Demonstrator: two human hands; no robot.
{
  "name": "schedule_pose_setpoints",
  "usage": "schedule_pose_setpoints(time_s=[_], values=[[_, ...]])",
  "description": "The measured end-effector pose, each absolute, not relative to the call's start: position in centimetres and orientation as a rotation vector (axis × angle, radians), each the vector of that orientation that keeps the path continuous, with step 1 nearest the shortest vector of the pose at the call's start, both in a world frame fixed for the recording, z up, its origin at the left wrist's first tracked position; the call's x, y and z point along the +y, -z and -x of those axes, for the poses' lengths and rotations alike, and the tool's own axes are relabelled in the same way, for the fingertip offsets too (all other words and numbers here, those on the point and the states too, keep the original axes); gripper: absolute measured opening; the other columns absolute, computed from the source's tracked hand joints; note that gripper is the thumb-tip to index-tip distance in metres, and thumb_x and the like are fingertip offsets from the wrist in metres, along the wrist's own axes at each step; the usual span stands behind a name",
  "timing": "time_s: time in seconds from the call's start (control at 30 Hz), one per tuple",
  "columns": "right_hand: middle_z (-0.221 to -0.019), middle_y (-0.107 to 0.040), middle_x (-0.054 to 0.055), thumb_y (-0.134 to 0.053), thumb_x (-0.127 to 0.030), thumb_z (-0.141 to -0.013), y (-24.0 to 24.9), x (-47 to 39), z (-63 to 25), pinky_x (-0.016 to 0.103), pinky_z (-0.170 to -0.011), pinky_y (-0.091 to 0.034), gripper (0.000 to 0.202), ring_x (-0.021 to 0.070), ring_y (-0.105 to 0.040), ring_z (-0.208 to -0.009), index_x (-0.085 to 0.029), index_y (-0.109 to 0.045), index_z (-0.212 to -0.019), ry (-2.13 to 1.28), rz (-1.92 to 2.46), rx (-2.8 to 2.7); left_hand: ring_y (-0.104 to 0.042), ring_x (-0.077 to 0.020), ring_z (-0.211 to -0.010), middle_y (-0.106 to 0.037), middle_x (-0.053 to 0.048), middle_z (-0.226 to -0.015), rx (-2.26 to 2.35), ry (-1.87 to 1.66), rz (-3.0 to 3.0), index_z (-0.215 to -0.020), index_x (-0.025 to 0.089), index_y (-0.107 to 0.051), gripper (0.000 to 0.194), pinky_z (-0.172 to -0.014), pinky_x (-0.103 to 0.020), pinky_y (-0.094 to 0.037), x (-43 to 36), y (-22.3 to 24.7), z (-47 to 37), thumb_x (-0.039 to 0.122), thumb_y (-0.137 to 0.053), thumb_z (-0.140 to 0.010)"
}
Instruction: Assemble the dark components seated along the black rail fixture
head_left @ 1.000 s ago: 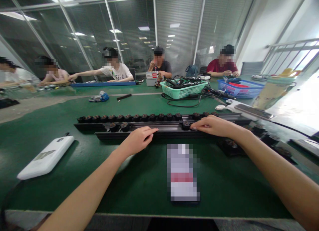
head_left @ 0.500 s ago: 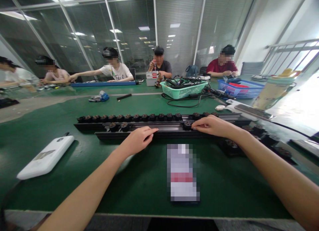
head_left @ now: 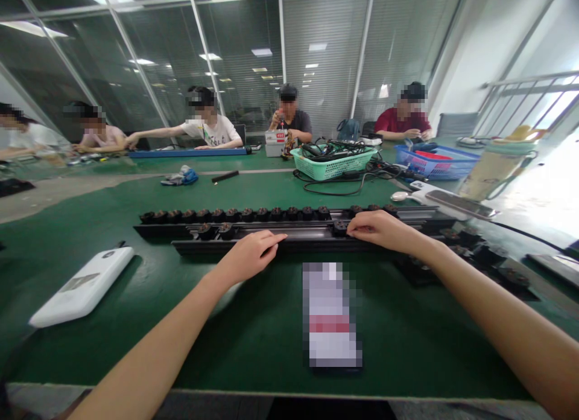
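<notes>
Two long black rails lie across the green table, one behind the other. The near rail (head_left: 289, 245) holds two round black pieces (head_left: 226, 230) at its left and one black piece (head_left: 340, 228) further right. My right hand (head_left: 373, 228) has its fingers closed round the right side of that piece. On the near rail's front edge rests my left hand (head_left: 253, 254), its index finger stretched along the rail and nothing in its grasp. Several black pieces sit in a row on the far rail (head_left: 158, 230).
A phone (head_left: 332, 314) lies before me, a white power bank (head_left: 84, 287) at left. Loose black parts (head_left: 491, 254) lie right. Behind are a green basket of cables (head_left: 335, 166), a blue basket (head_left: 438, 166), a cup (head_left: 493, 169) and several people across the table.
My right hand and forearm have shifted very slightly at the black piece. My left hand has stayed where it was.
</notes>
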State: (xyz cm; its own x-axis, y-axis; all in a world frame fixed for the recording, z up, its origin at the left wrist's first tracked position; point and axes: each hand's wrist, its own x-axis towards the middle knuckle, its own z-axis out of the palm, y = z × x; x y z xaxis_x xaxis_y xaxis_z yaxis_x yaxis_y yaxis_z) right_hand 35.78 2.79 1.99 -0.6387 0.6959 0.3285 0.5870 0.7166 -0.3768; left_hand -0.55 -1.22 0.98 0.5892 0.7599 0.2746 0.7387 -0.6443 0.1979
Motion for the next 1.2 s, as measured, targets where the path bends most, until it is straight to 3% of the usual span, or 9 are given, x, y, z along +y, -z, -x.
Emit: schedule_pose_setpoints(time_s=[0.37,0.67,0.87,1.2], values=[[-0.079,-0.064,0.003,-0.056,-0.030,-0.092,-1.9,2.3,-35.5,0.028,-0.070,-0.042,0.019,0.0160,-0.056,-0.070,-0.019,-0.070,-0.087,-0.205,1.021,-2.415,-0.067,-0.0213,-0.108,-0.071,-0.010,-0.117,1.310,-0.515,-2.758,-0.138,0.017,-0.063,0.043,-0.099,-0.037,-0.052,-1.3,-1.1,0.4,0.027,-0.040,-0.103],[-0.077,-0.065,0.005,-0.057,-0.041,-0.091,-1.5,2.9,-35.7,0.030,-0.071,-0.041,0.028,0.0169,-0.057,-0.071,-0.019,-0.072,-0.079,-0.230,1.126,-2.386,-0.067,-0.0201,-0.106,-0.072,-0.009,-0.115,1.304,-0.532,-2.769,-0.138,0.019,-0.063,0.042,-0.098,-0.036,-0.052,-1.3,-1.1,0.5,0.027,-0.042,-0.102],[-0.069,-0.067,0.003,-0.059,-0.046,-0.083,-0.8,2.9,-34.7,0.030,-0.066,-0.039,0.031,0.0178,-0.059,-0.067,-0.019,-0.070,-0.071,-0.472,1.414,-2.203,-0.067,-0.0210,-0.107,-0.071,-0.009,-0.117,1.300,-0.538,-2.745,-0.137,0.018,-0.064,0.042,-0.098,-0.037,-0.051,-1.4,-1.1,0.4,0.026,-0.042,-0.102],[-0.061,-0.059,0.000,-0.062,-0.052,-0.077,-0.2,3.2,-34.7,0.030,-0.061,-0.036,0.037,0.0157,-0.051,-0.062,-0.017,-0.070,-0.067,-0.679,1.468,-2.093,-0.067,-0.0211,-0.107,-0.071,-0.009,-0.116,1.303,-0.538,-2.752,-0.137,0.019,-0.064,0.042,-0.099,-0.038,-0.051,-1.4,-1.2,0.3,0.027,-0.042,-0.103]])
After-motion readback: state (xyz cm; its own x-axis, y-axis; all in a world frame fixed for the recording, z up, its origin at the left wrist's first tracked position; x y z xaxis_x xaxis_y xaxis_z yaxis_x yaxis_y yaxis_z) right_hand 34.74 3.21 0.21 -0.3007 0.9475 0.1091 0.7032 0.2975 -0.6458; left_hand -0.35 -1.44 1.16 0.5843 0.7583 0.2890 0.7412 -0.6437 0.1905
